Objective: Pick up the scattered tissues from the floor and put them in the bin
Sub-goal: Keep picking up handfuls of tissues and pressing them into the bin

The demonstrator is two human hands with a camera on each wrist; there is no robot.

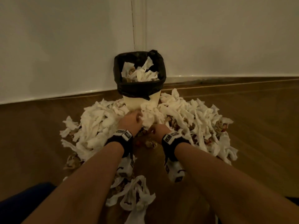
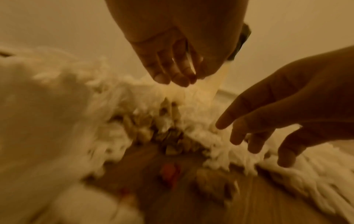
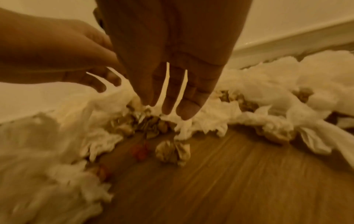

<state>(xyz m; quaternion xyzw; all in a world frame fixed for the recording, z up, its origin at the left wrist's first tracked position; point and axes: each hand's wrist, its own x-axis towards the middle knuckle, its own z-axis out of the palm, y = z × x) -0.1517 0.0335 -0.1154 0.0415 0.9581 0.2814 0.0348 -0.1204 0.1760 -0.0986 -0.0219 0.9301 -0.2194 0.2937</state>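
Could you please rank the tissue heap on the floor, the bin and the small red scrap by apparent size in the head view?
1. tissue heap
2. bin
3. red scrap

Tissues (image 1: 103,120) ring the bin (image 1: 140,88); bare floor (image 1: 252,126) lies open right, walls close behind.

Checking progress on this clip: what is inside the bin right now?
The bin, lined with a black bag, holds crumpled white tissues and some brownish scraps. Anything beneath that top layer is covered.

Wood floor (image 1: 242,126) – tissues (image 1: 100,120) heaped w/ scraps round bin (image 1: 140,101).
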